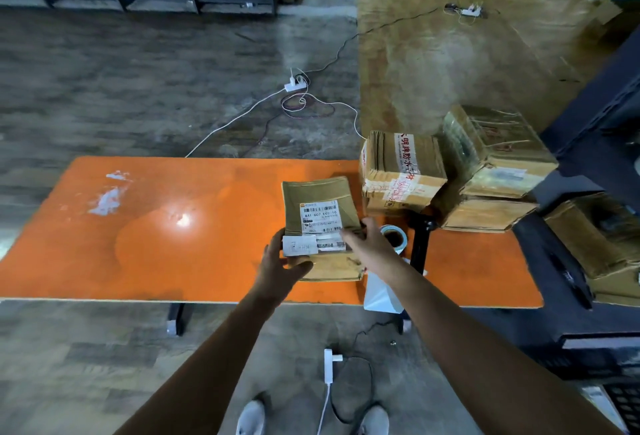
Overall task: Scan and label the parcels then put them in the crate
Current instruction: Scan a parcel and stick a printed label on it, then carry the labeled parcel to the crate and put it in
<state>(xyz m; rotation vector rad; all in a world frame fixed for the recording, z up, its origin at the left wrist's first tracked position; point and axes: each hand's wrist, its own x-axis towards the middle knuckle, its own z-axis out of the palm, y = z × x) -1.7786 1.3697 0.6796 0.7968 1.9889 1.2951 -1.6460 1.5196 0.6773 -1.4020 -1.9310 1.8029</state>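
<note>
The cardboard parcel (320,197) sits just right of centre on the orange table (145,227), its far end on the tabletop and its near end lifted and tipped toward the person, probably so the printed faces can be read and reached. The left hand (282,261) grips the near-left corner, thumb on top and fingers curled beneath, taking the weight. The right hand (369,244) holds the right edge at three o'clock on the parcel, with its thumb laid across the small white label (301,245). That looks like smoothing the sticker down, so I judge labelling to be the step in hand.

The parcel is flat, worn brown corrugated board, soft at the corners and scuffed along the near face. The shipping label (320,215) is glossy white with barcodes and bold digits.

Just beside the right hand, at three o'clock, a roll of tape (398,232) lies flat, and a black post (419,247) stands behind it. At one to two o'clock, taped cartons (403,171) are stacked against each other, creased and banded with clear tape and red print. They are probably waiting their turn. The tabletop is smooth, shiny laminate with a lamp glare and a scraped white patch at ten o'clock. At five o'clock, well apart on the floor, a dark latticed crate (621,403) shows only its corner.
</note>
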